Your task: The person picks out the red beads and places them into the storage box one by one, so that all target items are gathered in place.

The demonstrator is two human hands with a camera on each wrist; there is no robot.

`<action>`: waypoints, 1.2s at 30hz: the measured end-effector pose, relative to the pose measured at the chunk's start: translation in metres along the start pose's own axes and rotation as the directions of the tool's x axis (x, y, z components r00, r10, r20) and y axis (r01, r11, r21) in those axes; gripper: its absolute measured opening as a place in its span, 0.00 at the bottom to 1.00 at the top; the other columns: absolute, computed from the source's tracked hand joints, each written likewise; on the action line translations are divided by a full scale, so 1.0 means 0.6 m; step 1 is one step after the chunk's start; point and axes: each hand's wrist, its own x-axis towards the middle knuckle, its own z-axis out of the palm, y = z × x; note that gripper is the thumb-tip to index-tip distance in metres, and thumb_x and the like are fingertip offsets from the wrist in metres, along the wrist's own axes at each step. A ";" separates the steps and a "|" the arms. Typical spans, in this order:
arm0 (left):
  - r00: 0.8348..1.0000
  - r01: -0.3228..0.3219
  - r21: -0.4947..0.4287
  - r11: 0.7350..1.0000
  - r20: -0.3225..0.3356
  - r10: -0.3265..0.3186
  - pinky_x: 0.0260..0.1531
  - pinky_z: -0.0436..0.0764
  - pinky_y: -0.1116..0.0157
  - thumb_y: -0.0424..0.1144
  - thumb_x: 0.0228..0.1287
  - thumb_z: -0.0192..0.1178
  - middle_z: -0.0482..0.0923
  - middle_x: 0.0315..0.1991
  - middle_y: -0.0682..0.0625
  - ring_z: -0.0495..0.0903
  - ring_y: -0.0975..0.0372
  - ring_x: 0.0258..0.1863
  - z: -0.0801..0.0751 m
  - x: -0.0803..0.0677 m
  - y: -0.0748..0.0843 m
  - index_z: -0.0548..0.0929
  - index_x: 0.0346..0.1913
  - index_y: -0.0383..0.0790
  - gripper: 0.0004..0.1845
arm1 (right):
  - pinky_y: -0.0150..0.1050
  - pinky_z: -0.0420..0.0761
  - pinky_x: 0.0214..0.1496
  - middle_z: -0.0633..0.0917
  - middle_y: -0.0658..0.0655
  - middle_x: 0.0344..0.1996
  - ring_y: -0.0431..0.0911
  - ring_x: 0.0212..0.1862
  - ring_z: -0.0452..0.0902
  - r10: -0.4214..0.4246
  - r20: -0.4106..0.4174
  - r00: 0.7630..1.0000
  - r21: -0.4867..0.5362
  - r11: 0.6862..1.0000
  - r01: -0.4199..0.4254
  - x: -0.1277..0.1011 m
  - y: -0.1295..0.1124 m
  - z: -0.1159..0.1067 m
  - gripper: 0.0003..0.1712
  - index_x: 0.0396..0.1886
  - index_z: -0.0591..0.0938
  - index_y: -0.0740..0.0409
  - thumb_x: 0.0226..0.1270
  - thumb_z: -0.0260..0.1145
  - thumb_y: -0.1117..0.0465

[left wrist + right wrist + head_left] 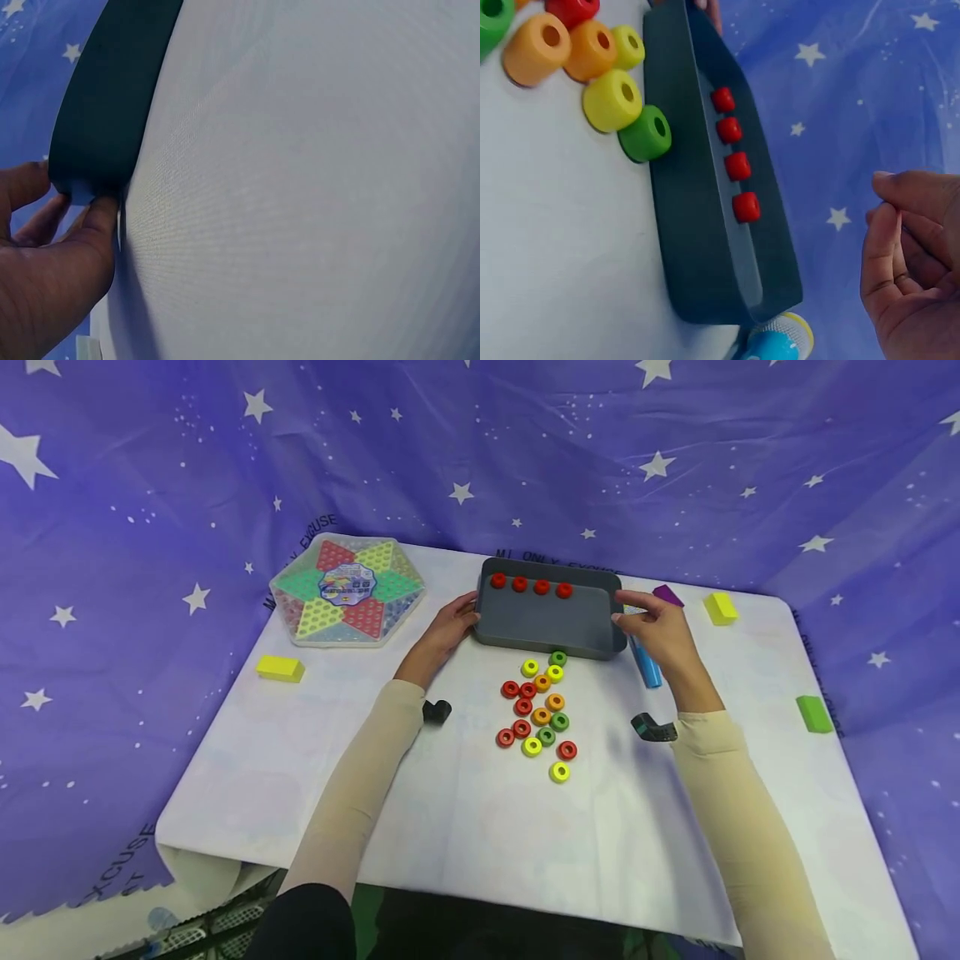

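A dark grey rectangular tray (551, 618) sits at the back middle, with several red ring beads (737, 166) in a row along its far side. My left hand (452, 625) grips the tray's left end; in the left wrist view, thumb (101, 221) and fingers lie around its corner. By the right end is my right hand (656, 627), its fingers loosely curled, thumb and index close together. Nothing shows between those fingertips (886, 214). In front of the tray lie loose beads: red (522, 707), orange (555, 702), yellow (560, 772) and green (559, 722).
A hexagonal star-patterned game box (348, 589) lies back left, a yellow block (281, 668) before it. Beyond my right hand are a blue toy microphone (647, 667), a purple block (667, 596), another yellow block (721, 608) and a green block (814, 714). A starry cloth (480, 452) hangs behind.
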 end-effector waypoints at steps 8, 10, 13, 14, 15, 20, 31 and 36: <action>1.000 -0.001 -0.017 1.000 0.001 0.001 0.68 0.63 0.62 0.26 0.72 0.47 0.62 0.71 0.43 0.63 0.56 0.69 0.005 -0.006 -0.002 0.61 0.73 0.42 0.28 | 0.34 0.75 0.41 0.84 0.47 0.39 0.40 0.39 0.78 -0.029 -0.010 1.000 0.027 0.999 0.029 -0.061 0.029 0.000 0.27 0.62 0.78 0.44 0.63 0.68 0.48; 1.000 -0.003 -0.014 1.000 0.004 0.003 0.69 0.63 0.61 0.26 0.72 0.47 0.62 0.71 0.42 0.63 0.56 0.69 0.004 -0.006 -0.003 0.61 0.73 0.42 0.28 | 0.34 0.74 0.39 0.83 0.45 0.33 0.40 0.38 0.78 -0.021 0.000 1.000 0.029 0.999 0.021 -0.076 0.038 0.004 0.27 0.62 0.78 0.44 0.63 0.68 0.49; 1.000 -0.005 -0.010 1.000 0.001 0.005 0.69 0.63 0.61 0.26 0.72 0.47 0.61 0.71 0.42 0.63 0.56 0.69 0.001 -0.004 -0.002 0.61 0.73 0.42 0.28 | 0.32 0.71 0.37 0.83 0.44 0.30 0.40 0.38 0.76 0.002 0.036 0.999 0.024 1.000 -0.002 -0.099 0.050 0.009 0.26 0.62 0.78 0.44 0.64 0.68 0.50; 1.000 -0.006 -0.011 1.000 -0.002 0.006 0.69 0.63 0.61 0.26 0.72 0.47 0.62 0.71 0.42 0.63 0.56 0.69 0.001 -0.003 -0.001 0.62 0.73 0.42 0.28 | 0.32 0.70 0.37 0.83 0.44 0.31 0.40 0.38 0.75 0.008 0.053 0.999 0.021 1.000 -0.009 -0.106 0.052 0.011 0.26 0.62 0.78 0.44 0.64 0.68 0.51; 1.000 -0.007 -0.011 1.000 -0.004 0.007 0.69 0.62 0.61 0.26 0.72 0.47 0.62 0.71 0.42 0.63 0.56 0.69 0.000 -0.003 -0.001 0.62 0.73 0.41 0.28 | 0.32 0.71 0.40 0.84 0.45 0.32 0.41 0.39 0.76 0.015 0.072 0.997 0.018 1.000 -0.017 -0.114 0.052 0.013 0.26 0.62 0.78 0.44 0.65 0.67 0.51; 1.000 -0.003 -0.010 1.000 -0.013 0.002 0.69 0.63 0.61 0.26 0.72 0.47 0.63 0.70 0.42 0.64 0.56 0.69 0.003 -0.002 0.002 0.62 0.73 0.41 0.28 | 0.38 0.74 0.40 0.85 0.60 0.41 0.48 0.42 0.77 0.008 0.153 0.988 0.018 1.000 -0.011 -0.161 0.049 0.031 0.25 0.64 0.77 0.50 0.66 0.66 0.56; 1.000 -0.021 -0.010 1.000 -0.010 0.021 0.69 0.62 0.61 0.27 0.72 0.47 0.62 0.71 0.43 0.63 0.58 0.70 0.007 -0.003 0.003 0.62 0.73 0.41 0.28 | 0.32 0.73 0.32 0.85 0.63 0.35 0.47 0.35 0.78 -0.021 0.238 0.971 0.080 0.997 0.002 -0.209 0.113 0.086 0.25 0.60 0.79 0.46 0.63 0.69 0.52; 1.000 0.013 -0.034 0.999 0.012 -0.013 0.70 0.60 0.60 0.25 0.71 0.46 0.60 0.72 0.41 0.60 0.56 0.71 0.009 -0.011 0.015 0.59 0.74 0.40 0.29 | 0.32 0.72 0.32 0.85 0.64 0.34 0.48 0.32 0.77 -0.029 0.282 0.959 0.087 0.996 0.004 -0.223 0.120 0.099 0.24 0.61 0.79 0.50 0.64 0.68 0.58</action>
